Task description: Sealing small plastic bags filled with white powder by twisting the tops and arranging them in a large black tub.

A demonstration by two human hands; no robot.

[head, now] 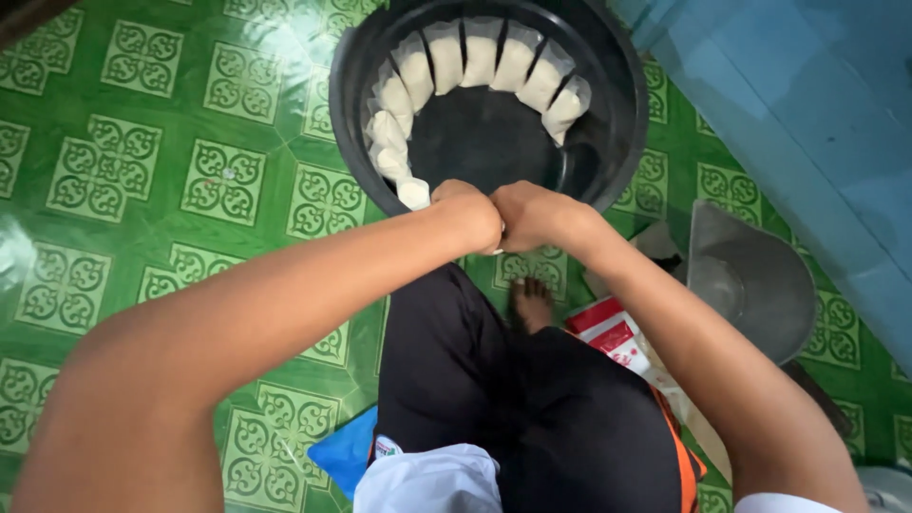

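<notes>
My left hand (pixel 467 211) and my right hand (pixel 528 213) are fisted and pressed together at the near rim of a black round tub (pixel 617 114). Between them shows a bit of a small white bag (pixel 497 251); most of it is hidden by my fingers. Inside the tub, several white filled bags (pixel 480 59) stand in an arc along the far and left wall, the nearest one (pixel 413 193) just left of my left hand. The tub's middle is bare black.
The floor is green patterned vinyl (pixel 190 180). A grey metal scoop-like pan (pixel 750 280) lies to the right, a red and white packet (pixel 608 334) beside my bare foot (pixel 532 302). A blue wall (pixel 807 104) rises at the right. A blue bag (pixel 347 451) lies near my knee.
</notes>
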